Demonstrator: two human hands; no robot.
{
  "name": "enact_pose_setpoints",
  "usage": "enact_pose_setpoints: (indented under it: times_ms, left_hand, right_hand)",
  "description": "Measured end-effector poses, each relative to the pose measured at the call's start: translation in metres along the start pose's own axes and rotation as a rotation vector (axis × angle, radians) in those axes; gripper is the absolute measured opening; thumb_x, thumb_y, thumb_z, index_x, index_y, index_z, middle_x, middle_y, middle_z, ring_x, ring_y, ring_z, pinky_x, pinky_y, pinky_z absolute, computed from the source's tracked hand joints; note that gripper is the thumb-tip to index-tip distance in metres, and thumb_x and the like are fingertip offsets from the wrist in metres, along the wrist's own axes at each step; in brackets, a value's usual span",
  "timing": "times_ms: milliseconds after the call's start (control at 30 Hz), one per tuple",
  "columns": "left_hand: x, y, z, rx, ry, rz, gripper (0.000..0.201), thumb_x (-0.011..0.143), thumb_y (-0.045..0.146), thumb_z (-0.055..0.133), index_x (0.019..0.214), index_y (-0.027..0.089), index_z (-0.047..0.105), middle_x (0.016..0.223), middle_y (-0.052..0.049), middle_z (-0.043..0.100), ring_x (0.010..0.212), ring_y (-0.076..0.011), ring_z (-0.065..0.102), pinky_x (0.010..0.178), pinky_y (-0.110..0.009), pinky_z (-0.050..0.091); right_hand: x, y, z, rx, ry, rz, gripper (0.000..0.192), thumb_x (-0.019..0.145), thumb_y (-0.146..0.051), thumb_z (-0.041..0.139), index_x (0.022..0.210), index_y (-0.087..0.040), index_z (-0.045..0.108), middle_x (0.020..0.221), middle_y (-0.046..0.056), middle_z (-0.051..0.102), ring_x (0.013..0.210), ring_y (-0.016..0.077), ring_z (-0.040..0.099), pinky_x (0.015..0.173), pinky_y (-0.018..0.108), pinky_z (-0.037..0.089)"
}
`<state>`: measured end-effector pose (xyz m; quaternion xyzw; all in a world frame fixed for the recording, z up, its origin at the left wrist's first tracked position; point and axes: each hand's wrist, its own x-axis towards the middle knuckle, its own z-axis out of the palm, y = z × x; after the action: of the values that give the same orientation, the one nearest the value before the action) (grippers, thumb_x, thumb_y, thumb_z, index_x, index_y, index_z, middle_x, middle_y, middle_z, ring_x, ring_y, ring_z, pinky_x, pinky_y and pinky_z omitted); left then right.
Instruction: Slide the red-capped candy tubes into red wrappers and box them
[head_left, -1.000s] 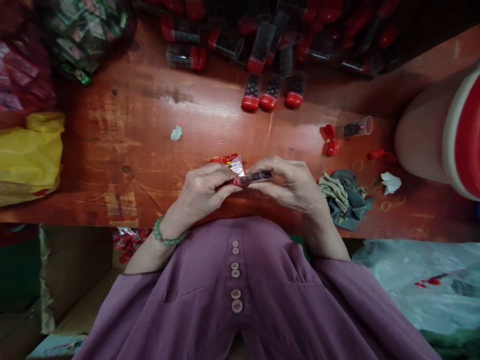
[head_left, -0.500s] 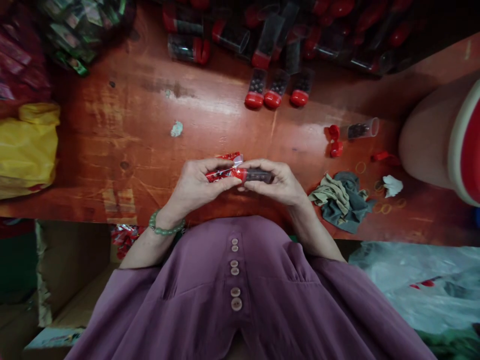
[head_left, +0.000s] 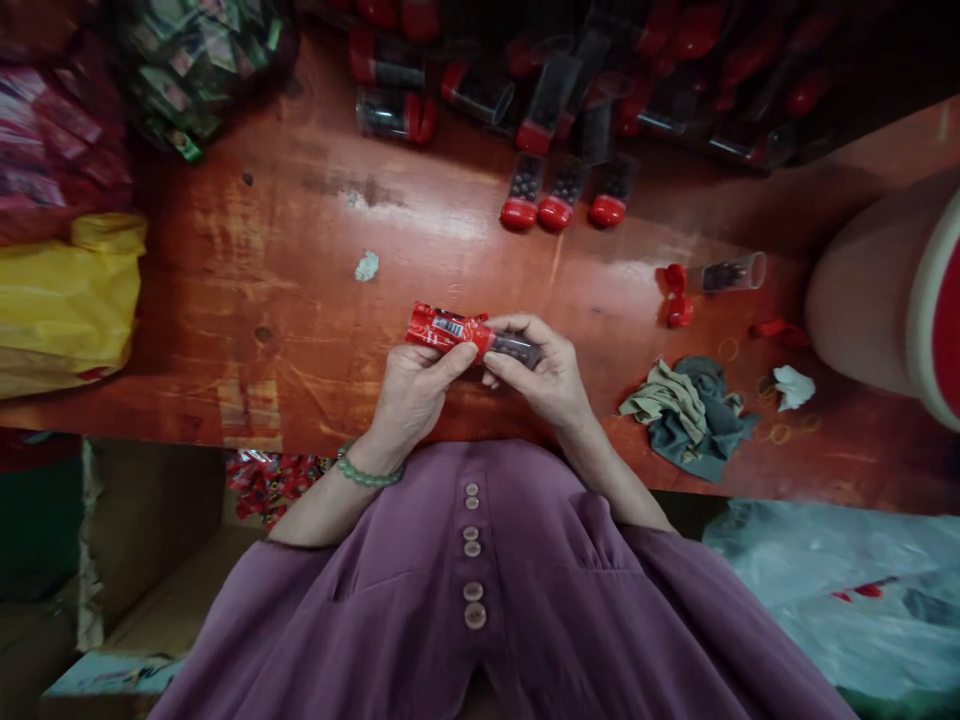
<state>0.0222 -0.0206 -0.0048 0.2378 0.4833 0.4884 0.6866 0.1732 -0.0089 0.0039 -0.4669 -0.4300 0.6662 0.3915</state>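
Note:
My right hand (head_left: 553, 378) is closed around a clear plastic tube (head_left: 514, 347) of small dark balls, lying sideways above the table's front edge. A glossy red printed wrapper (head_left: 444, 327) with a barcode meets the tube's red capped end and sticks out to the left. Between thumb and fingers my left hand (head_left: 415, 388) pinches this wrapper; whether it also grips the cap is hidden. Beyond the hands, three similar tubes with red caps (head_left: 555, 212) lie in a row.
More red-capped tubes (head_left: 390, 115) are heaped at the back. To the right are an open tube (head_left: 731, 272), crumpled cloths (head_left: 690, 410), rubber bands (head_left: 780, 434) and a large pale bucket (head_left: 862, 290). A yellow bag (head_left: 67, 300) stands left; an open cardboard box (head_left: 154, 530) sits below the table.
The wrapper has turned so that its broad barcode side faces up and it points left. My left hand has rotated more upright beneath it. The view has shifted slightly.

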Motion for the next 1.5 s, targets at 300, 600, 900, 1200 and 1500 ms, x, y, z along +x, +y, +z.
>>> enact_pose_setpoints:
  times_ms: [300,600,900,1200,1500]
  left_hand:
    - [0.005,0.002,0.000,0.011,-0.021,0.051,0.032,0.074,0.047,0.082,0.067,0.018,0.071,0.059,0.002,0.066,0.055,-0.0119,0.061,0.061,-0.027,0.054]
    - [0.010,0.020,-0.010,0.016,0.076,0.126,0.036,0.067,0.048,0.086,0.087,0.020,0.076,0.092,-0.006,0.080,0.092,-0.0239,0.075,0.092,-0.041,0.059]
    - [0.007,0.011,0.001,-0.027,0.043,0.213,0.036,0.077,0.055,0.076,0.092,0.022,0.075,0.105,-0.007,0.078,0.101,-0.0254,0.074,0.089,-0.040,0.061]
    - [0.007,0.009,-0.006,0.009,-0.006,0.171,0.048,0.074,0.064,0.074,0.098,0.023,0.075,0.118,-0.010,0.075,0.107,-0.0270,0.072,0.084,-0.038,0.062]
    - [-0.001,0.004,-0.007,-0.113,-0.014,0.079,0.036,0.073,0.054,0.079,0.087,0.021,0.078,0.115,-0.010,0.076,0.108,-0.0253,0.071,0.090,-0.037,0.060]
  right_hand:
    - [0.004,0.009,0.017,0.056,0.080,-0.017,0.048,0.077,-0.053,0.077,0.110,-0.025,0.055,0.084,-0.004,0.067,0.060,0.0077,0.064,0.060,0.021,0.058]
    - [0.002,0.003,0.005,-0.029,0.034,-0.054,0.030,0.084,-0.043,0.073,0.102,-0.022,0.061,0.088,-0.002,0.069,0.066,0.0079,0.068,0.068,0.023,0.063]
    - [-0.001,0.001,0.018,-0.030,0.107,-0.163,0.021,0.084,-0.034,0.074,0.101,-0.023,0.068,0.094,-0.001,0.064,0.076,0.0084,0.068,0.069,0.022,0.065]
    - [0.006,0.004,0.033,0.015,0.086,-0.135,0.027,0.084,-0.043,0.073,0.101,-0.023,0.063,0.095,-0.001,0.067,0.076,0.0098,0.071,0.071,0.026,0.065]
    - [0.015,0.011,0.034,0.123,0.048,-0.076,0.038,0.072,-0.043,0.083,0.081,-0.023,0.053,0.078,-0.006,0.064,0.062,0.0061,0.062,0.061,0.020,0.057]
